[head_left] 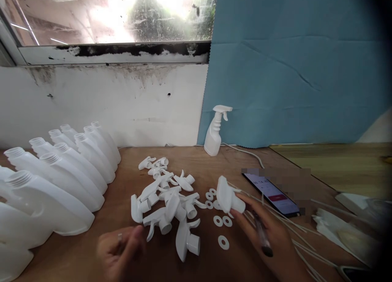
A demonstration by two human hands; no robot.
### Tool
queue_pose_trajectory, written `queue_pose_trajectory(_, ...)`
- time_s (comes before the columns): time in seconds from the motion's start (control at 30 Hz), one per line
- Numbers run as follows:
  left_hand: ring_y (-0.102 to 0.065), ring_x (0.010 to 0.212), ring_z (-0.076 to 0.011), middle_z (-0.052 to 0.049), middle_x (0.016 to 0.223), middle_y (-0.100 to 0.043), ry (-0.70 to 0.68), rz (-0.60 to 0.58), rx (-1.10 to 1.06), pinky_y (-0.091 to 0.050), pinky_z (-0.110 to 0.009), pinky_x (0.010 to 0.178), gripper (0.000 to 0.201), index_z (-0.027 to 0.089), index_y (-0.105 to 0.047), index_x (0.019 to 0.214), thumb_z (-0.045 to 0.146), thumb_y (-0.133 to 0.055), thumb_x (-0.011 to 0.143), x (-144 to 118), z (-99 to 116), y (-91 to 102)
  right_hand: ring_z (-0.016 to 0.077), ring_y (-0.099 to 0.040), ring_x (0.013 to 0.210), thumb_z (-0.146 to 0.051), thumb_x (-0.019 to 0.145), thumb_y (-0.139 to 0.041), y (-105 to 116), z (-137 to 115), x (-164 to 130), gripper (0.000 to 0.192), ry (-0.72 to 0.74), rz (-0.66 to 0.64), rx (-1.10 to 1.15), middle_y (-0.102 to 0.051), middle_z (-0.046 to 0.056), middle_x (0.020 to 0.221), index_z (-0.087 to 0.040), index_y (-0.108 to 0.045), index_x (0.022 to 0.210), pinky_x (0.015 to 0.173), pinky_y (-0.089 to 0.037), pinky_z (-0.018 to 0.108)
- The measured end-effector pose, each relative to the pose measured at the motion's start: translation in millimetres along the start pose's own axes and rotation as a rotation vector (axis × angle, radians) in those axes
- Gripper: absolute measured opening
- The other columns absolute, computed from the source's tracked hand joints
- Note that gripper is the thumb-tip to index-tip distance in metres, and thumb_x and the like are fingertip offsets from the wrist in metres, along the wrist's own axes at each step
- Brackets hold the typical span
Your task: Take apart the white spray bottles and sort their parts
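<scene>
My right hand (272, 237) grips a white trigger spray head (226, 195) by its round collar, between thumb and fingers. A dark, pen-like stick tool (261, 235) is also tucked in that hand. My left hand (121, 249), slightly blurred, is closed near the table's front with its thumb against the curled fingers; anything inside it is hidden. Between the hands lies a loose pile of white trigger spray heads (173, 204). Several flat white ring washers (223, 242) lie just left of my right hand.
Rows of open white bottles (70, 171) stand at the left. One bottle with its spray head fitted (213, 133) stands by the wall. At the right are a phone (275, 194), white cables (303, 237) and a clear plastic bag (343, 235). Blue cloth (290, 69) hangs behind.
</scene>
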State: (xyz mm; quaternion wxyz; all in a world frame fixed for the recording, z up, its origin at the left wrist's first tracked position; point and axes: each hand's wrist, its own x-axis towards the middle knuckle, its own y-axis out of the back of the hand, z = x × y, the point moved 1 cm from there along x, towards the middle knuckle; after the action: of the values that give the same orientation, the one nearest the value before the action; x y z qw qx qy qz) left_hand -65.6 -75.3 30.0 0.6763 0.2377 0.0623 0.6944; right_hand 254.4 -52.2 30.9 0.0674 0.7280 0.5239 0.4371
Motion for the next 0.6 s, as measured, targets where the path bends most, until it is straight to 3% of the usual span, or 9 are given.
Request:
queue_pose_trajectory(0.07,-0.037,0.04,-0.0064,0.0,0.044,-0.044,0.174,-0.187,-0.305,-0.025,-0.019,0.041,0.06,0.012,-0.057,0.056,0.06,-0.044,0.091,6.7,16.8,-39.6,0.0207,-0.069,0.092,-0.033,0.091,-0.059,-3.9,-2.9,-4.3,0.028,0.062,-0.025,-0.014,-0.07,0.004,0.108,-0.027,-0.057,0.118,0.08,-0.056,0.026)
queue_pose_trajectory(0.13,-0.033,0.037,-0.0039,0.0,0.05,-0.05,0.263,-0.364,-0.527,-0.019,-0.016,0.037,0.058,0.011,-0.06,0.08,0.068,-0.048,0.086,11.5,23.2,-71.7,0.0196,-0.068,0.097,-0.027,0.091,-0.06,-6.4,-5.5,-8.2,0.029,0.153,-0.078,-0.009,-0.069,0.004,0.11,-0.027,-0.056,0.12,0.084,-0.054,0.025)
queue_pose_trajectory(0.23,-0.038,0.033,-0.0024,-0.001,0.069,-0.059,0.263,-0.444,-0.676,-0.018,-0.012,0.031,0.066,0.016,-0.042,0.114,0.071,-0.056,0.079,14.9,21.6,-99.8,0.0178,-0.065,0.104,-0.018,0.091,-0.059,-9.9,-9.0,-15.3,0.035,0.336,-0.176,0.043,-0.066,0.005,0.113,-0.025,-0.054,0.124,0.091,-0.051,0.021)
queue_pose_trajectory(0.43,-0.05,0.039,-0.0027,-0.005,0.094,-0.062,0.24,-0.471,-0.943,-0.039,-0.012,0.035,0.067,0.023,-0.029,0.116,0.054,-0.073,0.076,13.6,8.6,-108.0,0.0187,-0.066,0.102,-0.023,0.093,-0.059,-24.8,-20.9,-28.5,0.035,0.391,-0.238,0.117,-0.066,0.005,0.113,-0.027,-0.054,0.128,0.091,-0.052,0.021)
queue_pose_trajectory(0.53,-0.061,0.049,-0.0094,-0.006,0.1,-0.062,0.286,-0.482,-1.03,-0.046,-0.016,0.04,0.068,0.024,-0.026,0.124,0.042,-0.074,0.079,16.4,-3.0,-103.6,0.0239,-0.065,0.103,-0.05,0.094,-0.052,-31.2,-26.6,-30.6,0.045,0.291,-0.241,0.272,-0.063,0.008,0.121,-0.029,-0.051,0.133,0.09,-0.053,0.028)
queue_pose_trajectory(0.6,-0.064,0.056,-0.0118,-0.007,0.104,-0.062,0.336,-0.472,-1.122,-0.049,-0.017,0.044,0.068,0.024,-0.028,0.127,0.035,-0.074,0.08,20.4,-11.8,-99.7,0.0227,-0.066,0.084,-0.067,0.091,-0.041,-32.5,-26.8,-30.7,0.06,0.156,-0.236,0.468,-0.062,0.01,0.114,-0.029,-0.047,0.137,0.073,-0.056,0.03)
